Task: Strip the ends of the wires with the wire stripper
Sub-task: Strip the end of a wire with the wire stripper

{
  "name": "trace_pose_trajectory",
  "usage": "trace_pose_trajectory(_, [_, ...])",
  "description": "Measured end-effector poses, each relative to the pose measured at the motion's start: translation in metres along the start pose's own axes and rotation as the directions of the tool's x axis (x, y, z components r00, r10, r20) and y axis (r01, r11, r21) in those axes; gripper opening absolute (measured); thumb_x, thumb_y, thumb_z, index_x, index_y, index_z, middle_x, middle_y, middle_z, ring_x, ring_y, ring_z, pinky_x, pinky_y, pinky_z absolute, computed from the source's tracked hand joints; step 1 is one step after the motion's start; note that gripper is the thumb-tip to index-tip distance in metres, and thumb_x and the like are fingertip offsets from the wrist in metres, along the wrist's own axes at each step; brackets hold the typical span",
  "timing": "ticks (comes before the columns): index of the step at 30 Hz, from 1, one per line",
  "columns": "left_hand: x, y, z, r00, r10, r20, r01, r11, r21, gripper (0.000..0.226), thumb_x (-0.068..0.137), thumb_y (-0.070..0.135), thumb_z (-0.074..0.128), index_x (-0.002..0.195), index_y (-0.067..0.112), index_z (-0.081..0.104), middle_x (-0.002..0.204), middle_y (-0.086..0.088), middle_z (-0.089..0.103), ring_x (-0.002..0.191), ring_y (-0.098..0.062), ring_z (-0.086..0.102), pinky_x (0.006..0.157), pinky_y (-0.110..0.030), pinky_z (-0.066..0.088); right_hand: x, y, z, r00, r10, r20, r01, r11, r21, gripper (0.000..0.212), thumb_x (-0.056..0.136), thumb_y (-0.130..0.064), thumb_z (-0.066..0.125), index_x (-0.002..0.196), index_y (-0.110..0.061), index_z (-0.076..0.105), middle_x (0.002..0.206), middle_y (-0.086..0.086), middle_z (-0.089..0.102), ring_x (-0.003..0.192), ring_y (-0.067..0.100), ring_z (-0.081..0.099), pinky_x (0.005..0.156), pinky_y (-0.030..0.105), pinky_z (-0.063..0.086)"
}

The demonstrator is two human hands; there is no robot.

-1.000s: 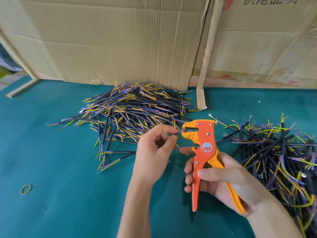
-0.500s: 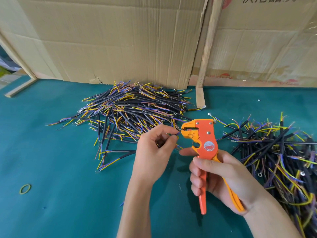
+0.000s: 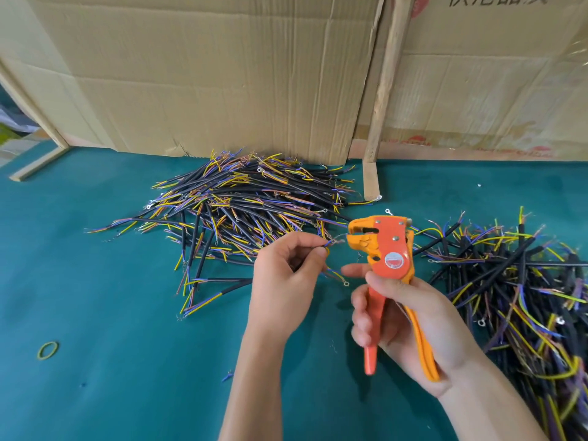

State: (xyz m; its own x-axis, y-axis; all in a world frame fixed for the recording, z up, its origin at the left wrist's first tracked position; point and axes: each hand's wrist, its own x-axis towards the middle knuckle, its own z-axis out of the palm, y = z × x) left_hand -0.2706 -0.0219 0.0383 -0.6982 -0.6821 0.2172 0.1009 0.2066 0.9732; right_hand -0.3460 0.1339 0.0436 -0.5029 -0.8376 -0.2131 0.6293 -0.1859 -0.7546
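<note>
Right hand [image 3: 410,316] grips stripper [image 3: 386,259] handles, long axis near upright, head pointing left. Left hand [image 3: 283,275] fingers pinch wire [image 3: 329,245], tip aimed right, just short of stripper.

Bright, even daylight (soft shadows); edges distorted.

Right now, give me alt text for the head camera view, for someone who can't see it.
A person's left hand pinches a thin wire end just short of an orange wire stripper gripped in the right hand. Two piles of black-sheathed wires lie on a teal table backed by cardboard.
</note>
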Motion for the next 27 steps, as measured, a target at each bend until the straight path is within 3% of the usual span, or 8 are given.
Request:
trace_pose_trajectory(4, [0.002, -0.003, -0.001, 0.997, -0.002, -0.082, 0.0, 1.0, -0.026, 0.018, 0.093, 0.002, 0.065, 0.086, 0.017, 0.073, 0.069, -0.009, 0.065, 0.066, -0.02, 0.056, 0.065, -0.029, 0.047, -0.001, -0.005, -0.009, 0.997, -0.031, -0.064, 0.03, 0.999, -0.019, 0.048, 0.069, -0.015, 0.081, 0.111, 0.004, 0.071, 0.102, 0.035, 0.068, 0.073, 0.039, 0.068, 0.064, 0.045, 0.059])
trace_pose_trajectory(7, [0.002, -0.002, 0.0, 0.997, 0.004, -0.081, -0.007, 1.0, -0.028, 0.016, 0.094, 0.003, 0.064, 0.086, 0.016, 0.071, 0.066, -0.004, 0.059, 0.066, -0.021, 0.052, 0.065, -0.032, 0.044, -0.002, -0.007, -0.012, 0.999, -0.01, -0.043, 0.008, 0.999, -0.046, 0.06, 0.06, -0.017, 0.092, 0.113, 0.003, 0.071, 0.108, 0.038, 0.067, 0.077, 0.042, 0.069, 0.068, 0.047, 0.059])
trace_pose_trajectory(10, [0.001, -0.003, 0.001, 0.996, 0.01, -0.083, -0.012, 1.0, -0.018, 0.016, 0.094, 0.004, 0.064, 0.086, 0.016, 0.071, 0.064, 0.0, 0.056, 0.065, -0.021, 0.051, 0.063, -0.031, 0.043, -0.001, -0.005, -0.01, 0.999, 0.04, 0.016, -0.039, 0.996, -0.077, 0.071, 0.056, -0.022, 0.097, 0.117, 0.003, 0.069, 0.109, 0.038, 0.066, 0.078, 0.043, 0.068, 0.071, 0.049, 0.059])
trace_pose_trajectory(15, [0.001, 0.0, 0.004, 0.999, 0.025, -0.039, -0.024, 0.999, 0.025, 0.015, 0.093, 0.003, 0.065, 0.086, 0.015, 0.071, 0.061, 0.009, 0.059, 0.06, -0.012, 0.051, 0.058, -0.023, 0.043, -0.001, 0.0, -0.002, 0.99, 0.121, 0.068, -0.117, 0.992, -0.052, 0.062, 0.063, -0.014, 0.091, 0.118, 0.005, 0.068, 0.109, 0.038, 0.066, 0.078, 0.043, 0.068, 0.073, 0.051, 0.059])
trace_pose_trajectory(20, [0.0, 0.0, 0.003, 0.999, 0.03, -0.02, -0.029, 0.998, 0.063, 0.016, 0.093, 0.004, 0.066, 0.086, 0.017, 0.071, 0.062, 0.012, 0.061, 0.056, -0.007, 0.051, 0.057, -0.019, 0.043, -0.004, -0.003, -0.001, 0.984, 0.09, 0.154, -0.091, 0.996, -0.003, 0.065, 0.069, -0.013, 0.09, 0.125, 0.006, 0.063, 0.106, 0.034, 0.066, 0.08, 0.041, 0.068, 0.076, 0.051, 0.058])
trace_pose_trajectory(24, [0.0, 0.0, 0.003, 0.999, 0.04, -0.006, -0.04, 0.997, 0.071, 0.018, 0.093, 0.004, 0.066, 0.086, 0.02, 0.071, 0.063, 0.009, 0.062, 0.059, -0.01, 0.052, 0.059, -0.024, 0.044, -0.004, -0.003, -0.001, 0.986, 0.088, 0.141, -0.086, 0.996, -0.024, 0.06, 0.071, -0.01, 0.088, 0.123, 0.005, 0.065, 0.096, 0.029, 0.065, 0.078, 0.039, 0.066, 0.073, 0.049, 0.057])
trace_pose_trajectory(27, [0.0, 0.001, 0.004, 0.999, 0.047, -0.001, -0.046, 0.996, 0.072, 0.018, 0.093, 0.002, 0.066, 0.086, 0.018, 0.071, 0.063, 0.011, 0.062, 0.058, -0.008, 0.051, 0.058, -0.018, 0.043, -0.003, -0.002, 0.0, 0.986, 0.092, 0.136, -0.09, 0.996, -0.025, 0.053, 0.073, -0.01, 0.086, 0.12, 0.004, 0.067, 0.087, 0.024, 0.062, 0.074, 0.038, 0.063, 0.07, 0.048, 0.056])
